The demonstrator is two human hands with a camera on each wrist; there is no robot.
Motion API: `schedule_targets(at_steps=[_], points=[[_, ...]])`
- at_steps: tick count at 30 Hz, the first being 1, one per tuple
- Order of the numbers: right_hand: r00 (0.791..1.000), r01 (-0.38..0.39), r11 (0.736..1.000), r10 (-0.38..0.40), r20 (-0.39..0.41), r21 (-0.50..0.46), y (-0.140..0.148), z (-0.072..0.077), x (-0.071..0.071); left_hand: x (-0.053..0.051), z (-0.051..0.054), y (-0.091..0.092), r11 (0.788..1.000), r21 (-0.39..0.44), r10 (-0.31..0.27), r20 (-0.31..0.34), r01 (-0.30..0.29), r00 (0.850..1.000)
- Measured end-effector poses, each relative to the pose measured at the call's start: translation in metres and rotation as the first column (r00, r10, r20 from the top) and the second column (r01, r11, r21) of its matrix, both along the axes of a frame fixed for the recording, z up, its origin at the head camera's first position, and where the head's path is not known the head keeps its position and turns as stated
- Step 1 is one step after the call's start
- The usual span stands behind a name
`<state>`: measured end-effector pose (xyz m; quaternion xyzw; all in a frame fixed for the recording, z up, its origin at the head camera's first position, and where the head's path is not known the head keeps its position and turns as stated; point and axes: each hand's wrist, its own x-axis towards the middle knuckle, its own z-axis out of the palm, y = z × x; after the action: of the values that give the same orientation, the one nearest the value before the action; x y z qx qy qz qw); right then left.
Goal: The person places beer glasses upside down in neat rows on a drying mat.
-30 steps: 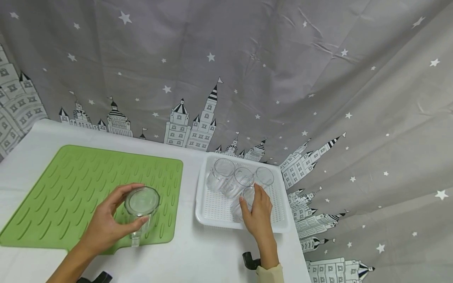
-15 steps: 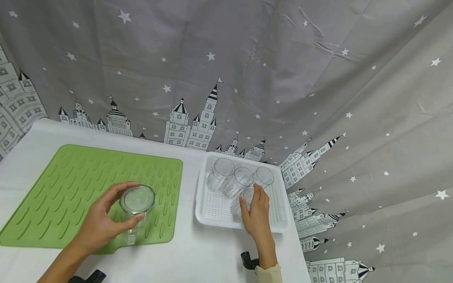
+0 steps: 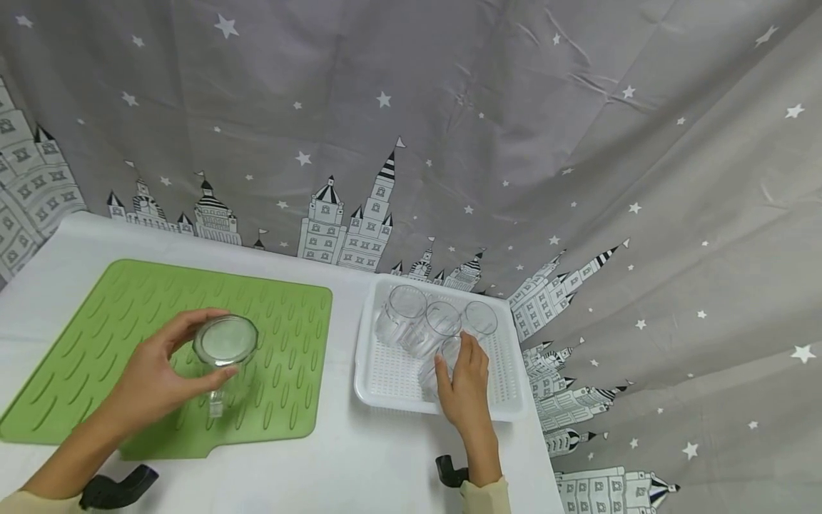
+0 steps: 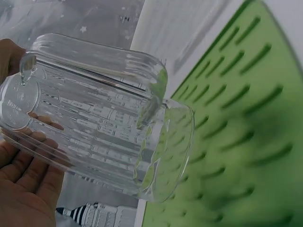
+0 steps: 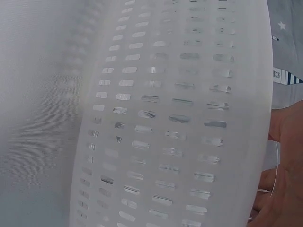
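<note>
A clear glass mug point(image 3: 226, 343), upside down with its base up, is gripped between the thumb and fingers of my left hand point(image 3: 150, 375) above the green mat point(image 3: 282, 400). The left wrist view shows the mug point(image 4: 94, 109) from the side, its handle uppermost in that picture and the fingers point(image 4: 31, 165) around its base end. My right hand point(image 3: 467, 382) holds a glass point(image 3: 451, 351) near the front of the white basket point(image 3: 401, 404). In the right wrist view the basket wall point(image 5: 161, 118) hides most of that glass, with part of the hand point(image 5: 284, 175) at the right.
Three more clear glasses stand in the basket: one at the back left point(image 3: 407, 303), one in the middle point(image 3: 443, 319), one at the back right point(image 3: 481, 318). White cloth point(image 3: 359, 457) covers the table. Behind it hangs a grey curtain point(image 3: 449, 86) printed with stars and castles.
My left hand has moved left and slightly away from me over the mat, carrying the mug. The right hand has stayed nearly still at its glass.
</note>
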<state>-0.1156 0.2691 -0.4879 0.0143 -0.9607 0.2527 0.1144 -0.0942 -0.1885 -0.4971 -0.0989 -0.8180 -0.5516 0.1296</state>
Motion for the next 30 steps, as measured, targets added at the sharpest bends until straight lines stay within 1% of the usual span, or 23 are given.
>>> schedule_targets(at_steps=[6,8,12,16,19,21,25,30], points=[[1.000,-0.005,1.000,0.005,-0.012,0.004,0.001,0.000,-0.001,-0.017,0.005,-0.026,0.996,-0.070,0.051,0.031,-0.049,0.998],[1.000,-0.005,1.000,0.005,-0.015,0.006,0.001,0.000,-0.001,-0.023,0.007,-0.035,0.995,-0.080,0.061,0.039,-0.058,0.997],[1.000,-0.005,1.000,0.005,-0.018,0.011,0.001,-0.001,-0.001,-0.034,0.012,-0.051,0.994,-0.088,0.069,0.045,-0.064,0.997],[1.000,-0.005,1.000,0.005,-0.013,0.006,0.002,-0.002,-0.001,-0.043,0.015,-0.068,0.992,-0.102,0.080,0.073,-0.072,0.994],[1.000,-0.003,1.000,0.003,-0.014,0.005,0.002,-0.002,-0.002,-0.051,0.019,-0.080,0.990,-0.115,0.089,0.101,-0.077,0.991],[1.000,-0.003,1.000,0.003,-0.016,0.006,0.002,-0.002,-0.002,-0.057,0.020,-0.086,0.990,-0.120,0.088,0.108,-0.075,0.990],[1.000,-0.002,1.000,0.002,-0.017,0.010,0.002,-0.003,-0.002,-0.070,0.020,-0.097,0.987,-0.135,0.099,0.124,-0.082,0.987],[1.000,0.003,1.000,-0.003,-0.004,0.007,0.001,-0.004,-0.002,-0.084,0.015,-0.110,0.986,-0.142,0.113,0.142,-0.093,0.983]])
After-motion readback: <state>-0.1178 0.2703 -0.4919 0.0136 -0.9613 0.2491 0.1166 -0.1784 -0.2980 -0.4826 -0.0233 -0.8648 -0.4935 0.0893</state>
